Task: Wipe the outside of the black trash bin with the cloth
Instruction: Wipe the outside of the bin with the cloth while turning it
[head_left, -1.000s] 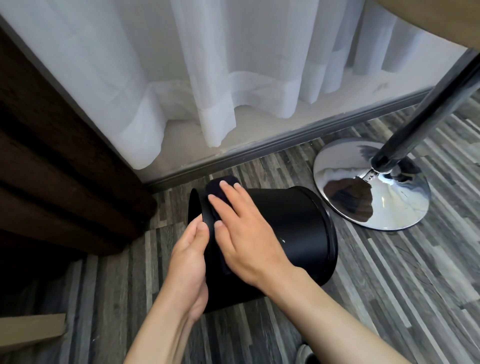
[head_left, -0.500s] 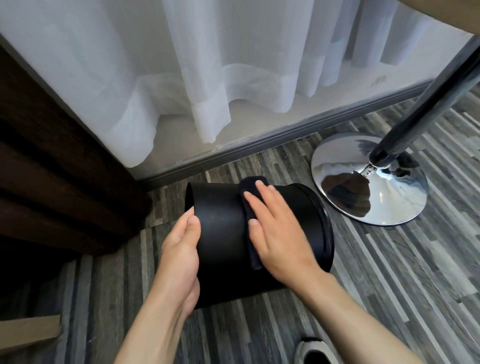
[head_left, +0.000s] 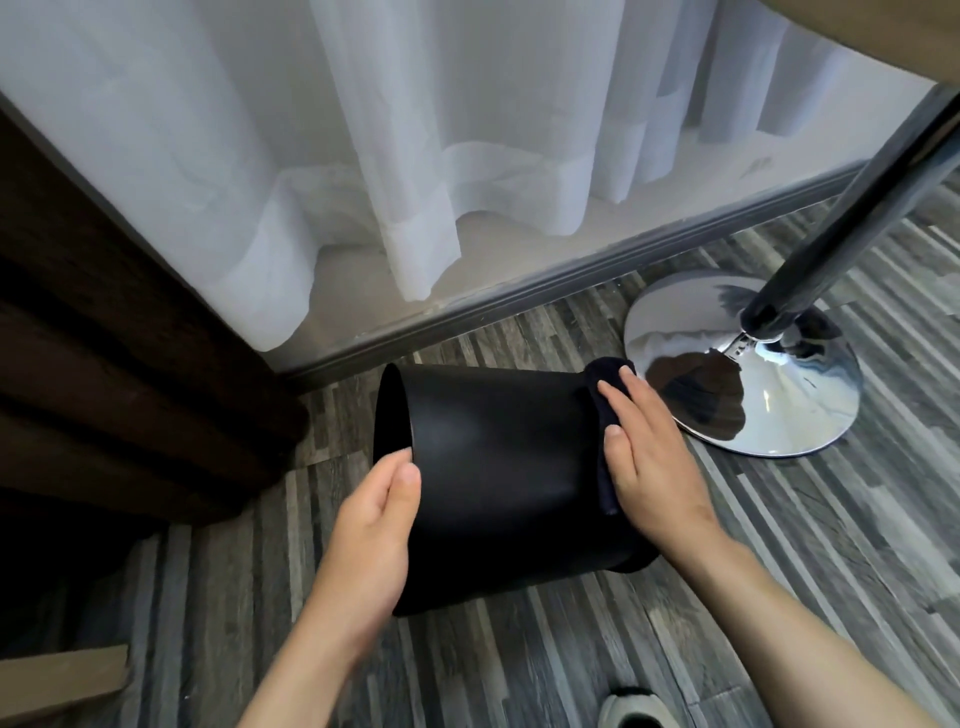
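1. The black trash bin (head_left: 498, 467) lay on its side on the grey plank floor (head_left: 779, 545), one end turned toward the left and the other toward the right.
2. The left hand (head_left: 371, 540) cupped the bin's left end, with the thumb on the outer wall and the fingertips curled over the edge, out of sight.
3. The right hand (head_left: 649, 462) lay flat, fingers extended and close together, pressing a dark cloth (head_left: 605, 431) against the bin's wall near its right end.
4. The cloth showed as a narrow dark strip along the left edge of that hand and as a small fold beyond the fingertips; the rest was hidden under the palm.
5. Just beside the bin's right end stood a shiny chrome base (head_left: 743, 379) with a dark pole (head_left: 852, 218) rising from it.
6. A white curtain (head_left: 415, 156) hung behind the bin, near a grey baseboard (head_left: 519, 306).
7. Dark wooden furniture (head_left: 104, 338) stood on the left.
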